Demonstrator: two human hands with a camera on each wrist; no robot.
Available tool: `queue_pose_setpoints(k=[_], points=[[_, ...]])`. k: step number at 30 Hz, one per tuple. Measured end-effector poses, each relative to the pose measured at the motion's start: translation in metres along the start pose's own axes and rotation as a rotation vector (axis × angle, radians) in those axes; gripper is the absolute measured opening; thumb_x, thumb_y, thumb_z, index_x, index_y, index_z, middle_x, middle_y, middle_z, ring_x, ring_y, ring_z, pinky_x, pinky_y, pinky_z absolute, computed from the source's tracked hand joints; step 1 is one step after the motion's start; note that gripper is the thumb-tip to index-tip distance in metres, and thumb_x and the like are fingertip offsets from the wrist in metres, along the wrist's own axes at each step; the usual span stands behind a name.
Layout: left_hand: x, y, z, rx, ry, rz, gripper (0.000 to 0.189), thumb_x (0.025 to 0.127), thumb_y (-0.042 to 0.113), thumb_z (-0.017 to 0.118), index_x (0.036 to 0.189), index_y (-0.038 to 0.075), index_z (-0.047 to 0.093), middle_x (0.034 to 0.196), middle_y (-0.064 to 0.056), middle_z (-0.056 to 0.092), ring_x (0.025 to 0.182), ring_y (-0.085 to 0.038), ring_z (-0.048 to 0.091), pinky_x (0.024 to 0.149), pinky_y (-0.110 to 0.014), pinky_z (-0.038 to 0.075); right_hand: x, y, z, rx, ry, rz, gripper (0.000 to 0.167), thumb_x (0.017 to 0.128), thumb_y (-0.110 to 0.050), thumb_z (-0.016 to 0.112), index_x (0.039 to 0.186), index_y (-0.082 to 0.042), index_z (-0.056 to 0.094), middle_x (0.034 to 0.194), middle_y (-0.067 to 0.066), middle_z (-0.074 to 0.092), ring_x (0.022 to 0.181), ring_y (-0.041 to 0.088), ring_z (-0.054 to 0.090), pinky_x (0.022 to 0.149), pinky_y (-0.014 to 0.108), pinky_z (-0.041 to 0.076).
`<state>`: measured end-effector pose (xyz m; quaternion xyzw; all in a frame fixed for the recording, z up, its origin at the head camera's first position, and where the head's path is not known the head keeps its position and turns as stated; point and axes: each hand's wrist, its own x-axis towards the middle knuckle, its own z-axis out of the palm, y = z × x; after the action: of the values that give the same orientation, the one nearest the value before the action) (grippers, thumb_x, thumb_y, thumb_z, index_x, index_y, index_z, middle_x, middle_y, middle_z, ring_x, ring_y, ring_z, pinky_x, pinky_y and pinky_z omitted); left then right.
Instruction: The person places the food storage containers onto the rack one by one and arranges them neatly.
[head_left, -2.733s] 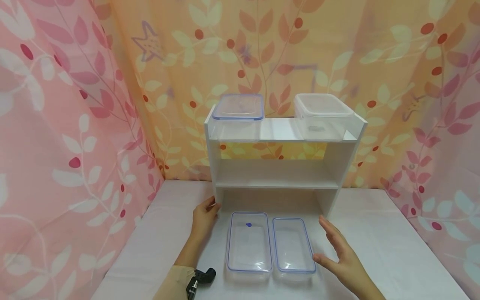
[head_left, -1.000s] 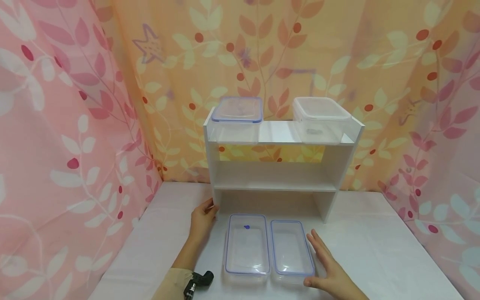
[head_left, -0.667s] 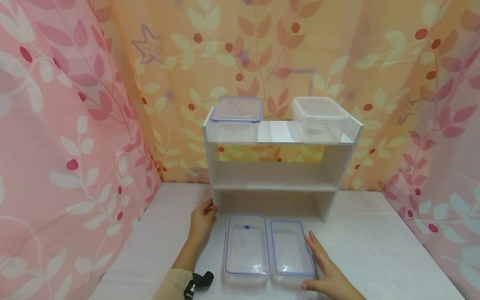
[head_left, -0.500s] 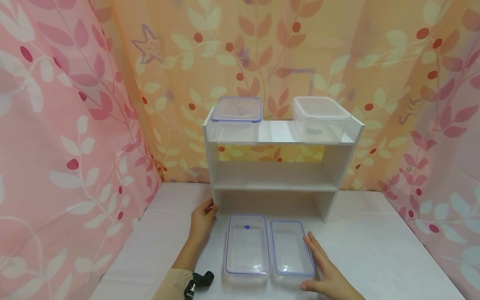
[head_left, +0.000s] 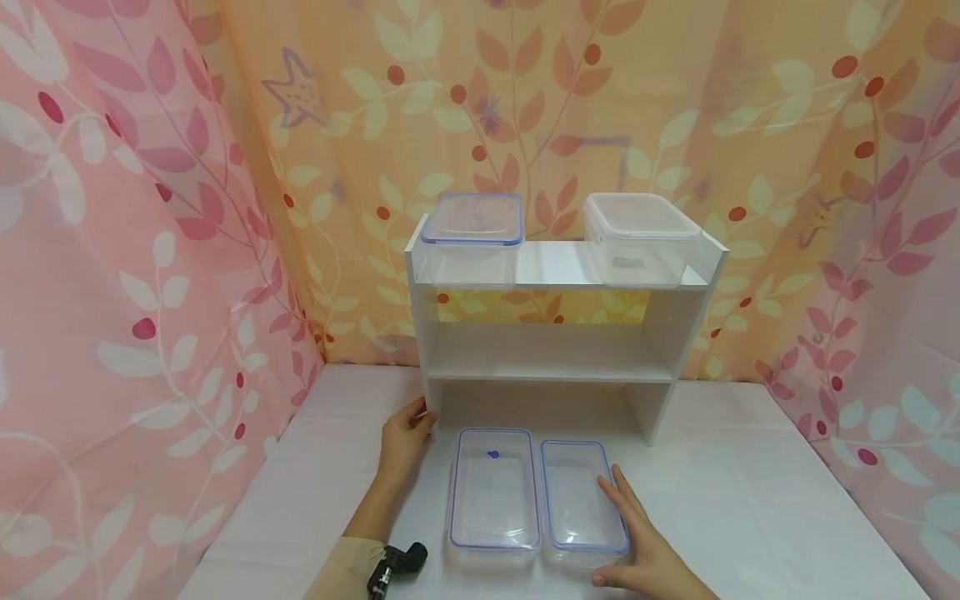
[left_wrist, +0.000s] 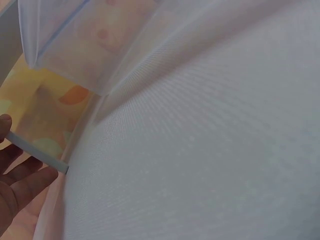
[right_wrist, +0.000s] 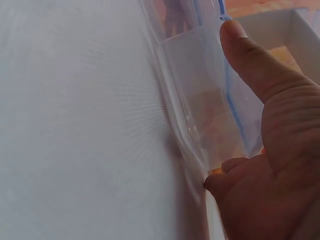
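My left hand (head_left: 406, 443) holds the front edge of the left side panel of a white two-tier shelf (head_left: 551, 354). In the left wrist view, the thumb is on one side of that thin panel (left_wrist: 37, 152) and the fingers (left_wrist: 32, 187) on the other. My right hand (head_left: 651, 546) is at the right side of a small clear food container (head_left: 577, 500) with a blue-rimmed lid. Its fingers reach over the right rim, spread and fairly straight, and the thumb lies near the front corner. A larger blue-rimmed food container (head_left: 495, 508) stands just left of the small one.
On the shelf's top stand a blue-rimmed lidded container (head_left: 474, 221) at left and a white-lidded one (head_left: 643, 218) at right. A black wrist device (head_left: 401, 562) sits on the left sleeve. Patterned curtains (head_left: 360, 150) enclose the white table (head_left: 750, 483).
My right hand has moved left and nearer, from beside the shelf's right foot to the small container's right rim. The left hand keeps its hold on the panel; the containers stay put.
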<state>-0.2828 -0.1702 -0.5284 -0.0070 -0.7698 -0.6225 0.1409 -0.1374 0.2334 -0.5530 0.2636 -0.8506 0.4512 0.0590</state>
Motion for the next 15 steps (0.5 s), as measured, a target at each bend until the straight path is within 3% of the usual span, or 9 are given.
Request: queue_pose_setpoints(k=[2, 3, 12, 14, 15], points=[[0.0014, -0.0034, 0.0004, 0.008, 0.006, 0.010, 0.042, 0.098, 0.012, 0.070, 0.138, 0.001, 0.063, 0.131, -0.021, 0.068, 0.109, -0.031, 0.071, 0.079, -0.039, 0.062, 0.0004, -0.0001, 0.0009, -0.013, 0.009, -0.002, 0.126, 0.063, -0.022, 0.098, 0.163, -0.009, 0.022, 0.172, 0.017, -0.003, 0.144, -0.018, -0.008, 0.099, 0.079, 0.025], [0.0013, -0.0032, 0.0003, 0.010, 0.006, 0.015, 0.042, 0.098, 0.012, 0.070, 0.138, 0.001, 0.063, 0.131, -0.021, 0.068, 0.109, -0.031, 0.071, 0.079, -0.038, 0.062, 0.0008, 0.0001, 0.0016, -0.002, 0.011, -0.007, 0.126, 0.063, -0.021, 0.098, 0.163, -0.009, 0.022, 0.172, 0.018, -0.004, 0.144, -0.018, -0.008, 0.093, 0.084, 0.022], [0.0011, -0.0054, -0.0003, 0.011, 0.010, 0.019, 0.044, 0.097, 0.017, 0.071, 0.138, 0.002, 0.064, 0.129, -0.019, 0.069, 0.107, -0.027, 0.072, 0.075, -0.031, 0.061, 0.0021, -0.0013, 0.0041, 0.001, 0.014, 0.019, 0.129, 0.062, -0.023, 0.098, 0.164, -0.010, 0.020, 0.172, 0.019, -0.006, 0.143, -0.020, -0.010, 0.095, 0.085, 0.019], [0.0008, -0.0053, -0.0005, 0.013, 0.007, 0.026, 0.044, 0.098, 0.017, 0.071, 0.138, 0.002, 0.063, 0.129, -0.020, 0.069, 0.108, -0.029, 0.072, 0.075, -0.031, 0.061, 0.0019, -0.0018, 0.0040, -0.003, 0.015, 0.025, 0.129, 0.062, -0.024, 0.098, 0.164, -0.010, 0.020, 0.171, 0.022, -0.005, 0.143, -0.020, -0.010, 0.096, 0.083, 0.019], [0.0006, -0.0052, -0.0007, 0.013, 0.006, 0.029, 0.044, 0.098, 0.017, 0.071, 0.138, 0.002, 0.063, 0.130, -0.020, 0.069, 0.108, -0.029, 0.072, 0.075, -0.031, 0.061, 0.0017, -0.0019, 0.0039, -0.012, 0.018, 0.031, 0.129, 0.062, -0.025, 0.098, 0.164, -0.011, 0.021, 0.171, 0.022, -0.004, 0.143, -0.020, -0.009, 0.103, 0.077, 0.022]])
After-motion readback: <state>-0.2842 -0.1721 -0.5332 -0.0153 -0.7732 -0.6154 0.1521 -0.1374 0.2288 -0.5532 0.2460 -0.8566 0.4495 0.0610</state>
